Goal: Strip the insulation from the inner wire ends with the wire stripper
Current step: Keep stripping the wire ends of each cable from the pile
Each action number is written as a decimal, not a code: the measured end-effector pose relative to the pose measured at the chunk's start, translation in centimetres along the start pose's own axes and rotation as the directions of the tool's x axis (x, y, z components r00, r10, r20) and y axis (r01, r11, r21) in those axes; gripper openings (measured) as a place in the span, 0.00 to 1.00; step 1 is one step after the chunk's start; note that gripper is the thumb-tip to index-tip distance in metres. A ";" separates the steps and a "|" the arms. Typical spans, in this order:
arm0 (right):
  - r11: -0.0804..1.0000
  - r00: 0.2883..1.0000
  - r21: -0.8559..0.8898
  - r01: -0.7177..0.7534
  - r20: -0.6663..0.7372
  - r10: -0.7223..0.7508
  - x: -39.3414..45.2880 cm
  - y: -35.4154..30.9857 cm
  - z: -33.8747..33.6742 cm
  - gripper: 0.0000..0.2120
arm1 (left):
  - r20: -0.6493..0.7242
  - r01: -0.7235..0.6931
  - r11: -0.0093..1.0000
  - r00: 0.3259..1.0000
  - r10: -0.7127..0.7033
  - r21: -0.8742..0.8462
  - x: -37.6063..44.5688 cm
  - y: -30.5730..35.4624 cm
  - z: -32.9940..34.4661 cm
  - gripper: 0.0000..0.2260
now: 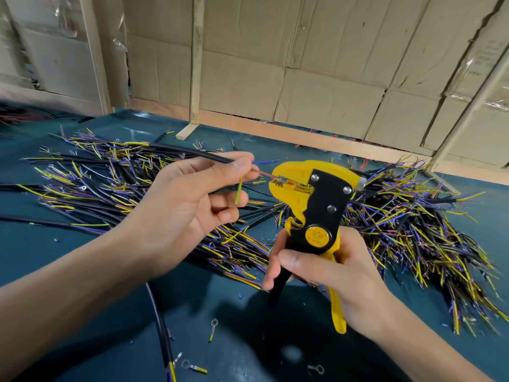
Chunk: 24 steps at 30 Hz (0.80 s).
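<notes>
Right hand (327,274) grips the handles of a yellow-and-black wire stripper (314,205), head tilted up and left, above the counter (82,312). Round yellow emblem (317,236) on the pivot has embossed marks, not readable. Left hand (190,202) pinches a black cable (190,154) between thumb and fingers; 3 inner wires fan out from it: red wire (265,174) runs into the stripper's jaws, blue wire (265,162) sticks out above, yellow-green wire (238,193) bends down in front of the fingers. Counter top is dark teal. 2 heaps of cut cables, left pile (110,183) and right pile (427,221). Loose ring terminals (213,328) and insulation scraps lie near. Behind: flattened cardboard wall (303,64) on wooden battens (197,59), no legible print.
</notes>
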State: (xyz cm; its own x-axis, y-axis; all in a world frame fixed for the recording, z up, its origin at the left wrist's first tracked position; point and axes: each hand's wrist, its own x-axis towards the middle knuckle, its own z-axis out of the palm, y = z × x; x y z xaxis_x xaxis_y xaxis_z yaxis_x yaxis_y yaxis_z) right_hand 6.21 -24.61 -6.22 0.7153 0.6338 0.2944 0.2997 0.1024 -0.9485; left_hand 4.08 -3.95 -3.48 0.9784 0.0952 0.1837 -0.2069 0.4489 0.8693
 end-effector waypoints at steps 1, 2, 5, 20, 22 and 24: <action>1.000 1.000 -0.009 0.003 -0.004 -0.003 0.0 -0.1 0.1 0.11 | 0.005 0.001 1.000 1.000 -0.001 0.008 -0.1 -0.1 0.1 0.05; 1.000 1.000 -0.005 0.006 -0.013 -0.006 -0.1 -0.1 0.1 0.11 | 0.007 0.001 1.000 1.000 -0.001 0.024 -0.2 -0.2 0.2 0.05; 0.999 0.999 0.026 0.019 -0.034 -0.018 -0.1 -0.2 0.4 0.10 | -0.003 -0.016 0.997 1.000 0.016 0.079 -0.4 -0.2 0.2 0.06; 1.000 0.992 0.007 0.004 -0.125 -0.003 0.1 0.0 0.5 0.13 | 0.045 -0.184 0.972 0.983 0.179 0.147 -0.2 -0.7 -0.5 0.05; 0.998 0.969 -0.059 -0.006 -0.245 -0.009 0.1 0.2 0.6 0.18 | 0.066 -0.222 0.958 0.975 0.213 0.179 -0.2 -0.8 -0.7 0.05; 0.998 0.957 -0.055 -0.022 -0.290 0.006 0.1 0.0 0.6 0.18 | 0.084 -0.290 0.922 0.957 0.278 0.256 -0.2 -0.9 -0.8 0.07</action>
State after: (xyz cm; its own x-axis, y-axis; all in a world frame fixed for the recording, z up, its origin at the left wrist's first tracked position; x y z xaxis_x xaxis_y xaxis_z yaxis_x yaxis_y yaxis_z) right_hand 5.95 -24.10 -6.28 0.8693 0.3847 0.3103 0.3178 0.0458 -0.9470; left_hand 4.09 -3.70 -4.68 0.8788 0.1409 0.4560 -0.4747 0.1591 0.8657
